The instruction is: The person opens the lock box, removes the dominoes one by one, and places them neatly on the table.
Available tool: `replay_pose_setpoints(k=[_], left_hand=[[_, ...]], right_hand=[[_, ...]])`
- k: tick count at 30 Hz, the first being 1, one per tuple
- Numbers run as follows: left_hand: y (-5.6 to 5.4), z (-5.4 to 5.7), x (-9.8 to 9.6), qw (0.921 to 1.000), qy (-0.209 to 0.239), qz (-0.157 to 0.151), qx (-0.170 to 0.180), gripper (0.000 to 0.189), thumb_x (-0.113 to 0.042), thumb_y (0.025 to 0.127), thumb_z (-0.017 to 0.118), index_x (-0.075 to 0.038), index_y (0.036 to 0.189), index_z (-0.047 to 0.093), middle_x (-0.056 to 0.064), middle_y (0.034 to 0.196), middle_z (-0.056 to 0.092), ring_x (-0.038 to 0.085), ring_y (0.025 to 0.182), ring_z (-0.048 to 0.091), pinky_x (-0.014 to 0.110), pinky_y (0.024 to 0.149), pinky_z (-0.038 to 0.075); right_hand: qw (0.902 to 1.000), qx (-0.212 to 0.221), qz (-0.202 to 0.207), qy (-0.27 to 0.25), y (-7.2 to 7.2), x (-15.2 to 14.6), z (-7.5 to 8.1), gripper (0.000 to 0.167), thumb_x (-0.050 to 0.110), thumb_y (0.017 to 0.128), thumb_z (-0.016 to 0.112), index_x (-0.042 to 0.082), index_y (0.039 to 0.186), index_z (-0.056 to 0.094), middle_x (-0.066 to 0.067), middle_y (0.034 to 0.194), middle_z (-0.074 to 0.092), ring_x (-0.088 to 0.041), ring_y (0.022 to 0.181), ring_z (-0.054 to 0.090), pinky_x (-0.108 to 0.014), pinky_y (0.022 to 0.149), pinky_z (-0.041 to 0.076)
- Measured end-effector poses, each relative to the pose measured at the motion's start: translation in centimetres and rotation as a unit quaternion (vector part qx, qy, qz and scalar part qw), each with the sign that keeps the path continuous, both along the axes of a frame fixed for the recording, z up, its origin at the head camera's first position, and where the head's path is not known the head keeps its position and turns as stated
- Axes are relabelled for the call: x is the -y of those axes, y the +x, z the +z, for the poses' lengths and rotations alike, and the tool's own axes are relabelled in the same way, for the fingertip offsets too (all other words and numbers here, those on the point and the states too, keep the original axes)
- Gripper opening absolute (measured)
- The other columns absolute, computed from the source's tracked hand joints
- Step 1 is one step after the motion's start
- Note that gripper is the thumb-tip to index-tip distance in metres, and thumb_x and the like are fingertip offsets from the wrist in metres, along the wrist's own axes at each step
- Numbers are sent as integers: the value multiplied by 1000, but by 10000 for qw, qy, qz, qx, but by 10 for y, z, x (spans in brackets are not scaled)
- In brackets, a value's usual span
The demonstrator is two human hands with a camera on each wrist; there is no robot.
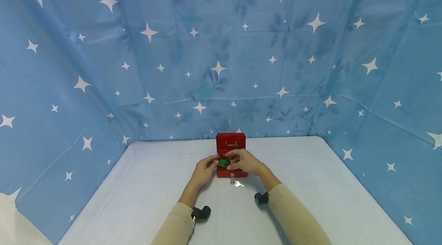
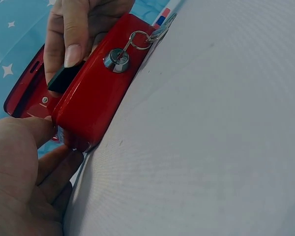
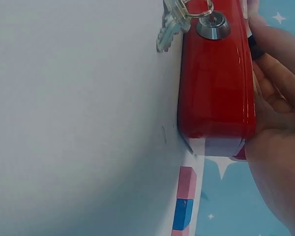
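A red cash box (image 1: 224, 174) stands on the table, its lid (image 1: 230, 142) raised behind it. A key sits in the round front lock (image 2: 117, 60), and a second key (image 3: 173, 25) hangs from its ring. My right hand (image 1: 243, 161) reaches over the box from the right and pinches a flat dark thing (image 2: 64, 77); its green part (image 1: 223, 163) shows inside the box in the head view. My left hand (image 1: 202, 172) holds the left end of the box, thumb at the rim and fingers along the side.
The table has a white cover (image 1: 165, 160). Blue star-printed curtains (image 1: 221, 45) hang behind it and along both sides. A strip with pink and blue blocks (image 3: 183, 211) shows past the box in the right wrist view. Dark wrist cameras (image 1: 204, 212) sit at both sleeves.
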State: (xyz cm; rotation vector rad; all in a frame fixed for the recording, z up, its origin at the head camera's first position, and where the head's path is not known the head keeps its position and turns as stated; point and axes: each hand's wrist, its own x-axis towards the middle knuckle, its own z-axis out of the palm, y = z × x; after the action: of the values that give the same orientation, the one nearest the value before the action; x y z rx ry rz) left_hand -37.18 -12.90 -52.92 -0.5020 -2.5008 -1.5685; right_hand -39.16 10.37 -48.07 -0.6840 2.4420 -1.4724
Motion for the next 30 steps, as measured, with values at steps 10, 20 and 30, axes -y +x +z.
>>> replay_pose_setpoints(k=[10, 20, 30], left_hand=[[1, 1, 0, 10000, -6, -21, 7, 32, -19, 107, 58, -11, 137, 67, 10, 142, 66, 31, 137, 58, 53, 116, 46], [0, 0, 0, 10000, -12, -19, 31, 33, -20, 107, 59, -10, 137, 67, 10, 143, 66, 30, 137, 59, 52, 116, 46], [1, 1, 0, 10000, 56, -10, 73, 32, -17, 107, 59, -10, 137, 67, 10, 143, 65, 31, 136, 60, 52, 116, 47]], right_hand=[[9989, -217, -420, -47, 2, 0, -3, 41, 17, 87, 86, 10, 125, 71, -5, 99, 69, -21, 89, 62, -30, 80, 58], [9979, -301, -563, -88, 6, 1, -5, 42, 18, 86, 86, 10, 125, 71, -6, 101, 69, -20, 89, 61, -29, 79, 57], [9966, -470, -653, -188, 12, -3, -5, 44, 28, 86, 87, 13, 125, 72, -3, 102, 71, -20, 93, 64, -32, 81, 58]])
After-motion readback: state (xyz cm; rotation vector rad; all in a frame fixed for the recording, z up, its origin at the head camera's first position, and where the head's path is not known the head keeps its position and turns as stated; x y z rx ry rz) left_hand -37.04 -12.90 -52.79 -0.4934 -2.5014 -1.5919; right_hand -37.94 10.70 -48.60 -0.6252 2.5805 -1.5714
